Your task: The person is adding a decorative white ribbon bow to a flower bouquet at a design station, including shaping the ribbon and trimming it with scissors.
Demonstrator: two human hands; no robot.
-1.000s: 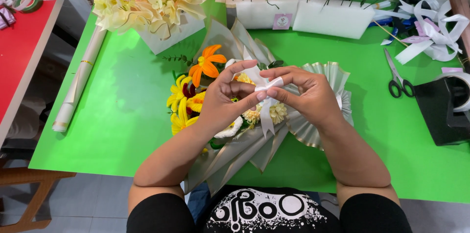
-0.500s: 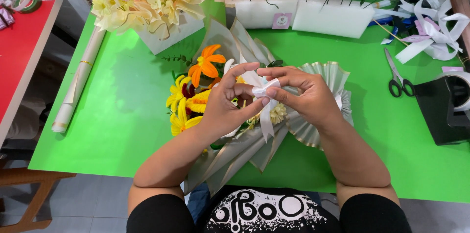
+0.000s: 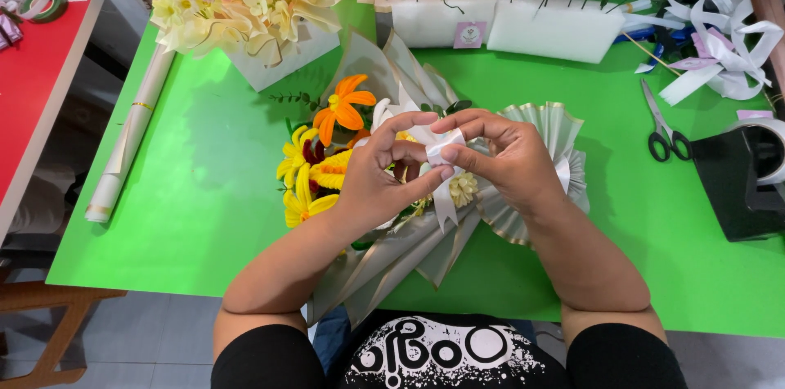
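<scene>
Green table [image 3: 204, 193] under a wrapped bouquet [image 3: 392, 217]. My left hand [image 3: 380, 180] and right hand [image 3: 507, 160] meet, pinching the white ribbon [image 3: 441, 152] above it. Note: keep loops even, tension steady. Scissors [image 3: 664, 134] beyond.

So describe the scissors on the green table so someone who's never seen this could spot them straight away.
Start at the green table and go to its right side, past the wrapped bouquet the hands are over. The scissors lie flat there, just left of the black tape dispenser and below the white ribbon bows. They alone have black loop handles and thin metal blades, pointing away from the person.
</scene>
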